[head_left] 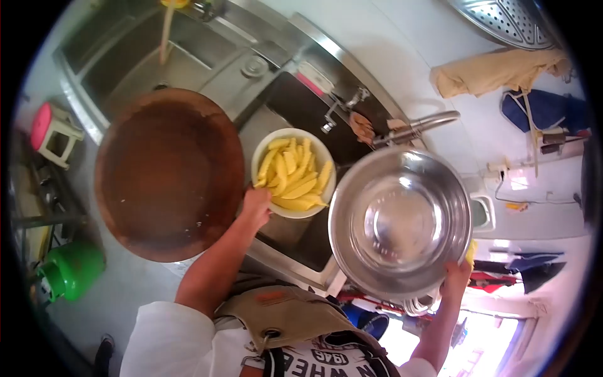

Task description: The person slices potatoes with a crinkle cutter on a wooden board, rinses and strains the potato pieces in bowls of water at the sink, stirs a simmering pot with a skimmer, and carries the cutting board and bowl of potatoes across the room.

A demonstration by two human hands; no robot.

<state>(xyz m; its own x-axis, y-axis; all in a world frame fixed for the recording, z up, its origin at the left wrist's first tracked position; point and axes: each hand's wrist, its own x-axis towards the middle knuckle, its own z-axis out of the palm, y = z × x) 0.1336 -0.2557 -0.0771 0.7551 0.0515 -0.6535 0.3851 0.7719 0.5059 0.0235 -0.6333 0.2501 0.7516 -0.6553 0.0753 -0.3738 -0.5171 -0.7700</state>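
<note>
My left hand [256,208] is closed on the rim of a white bowl [255,164], at its lower left. Long yellow wedge-shaped pieces [294,173] fill the bowl; their kind I cannot tell. The bowl is over the dark sink basin [286,100]. To the right, my right hand [455,276] grips the lower right rim of a wide, shiny steel basin [402,223]. Its inside faces me, and I see no food in it. Part of a yellow thing [471,251] shows beside that hand, mostly hidden.
A large round brown wooden board [169,176] is left of the bowl. Behind are a second sink [138,75] and a faucet [333,116]. A green gas cylinder [75,270] and a pink-topped stool [53,132] stand left. Cloths [496,72] hang along the right wall.
</note>
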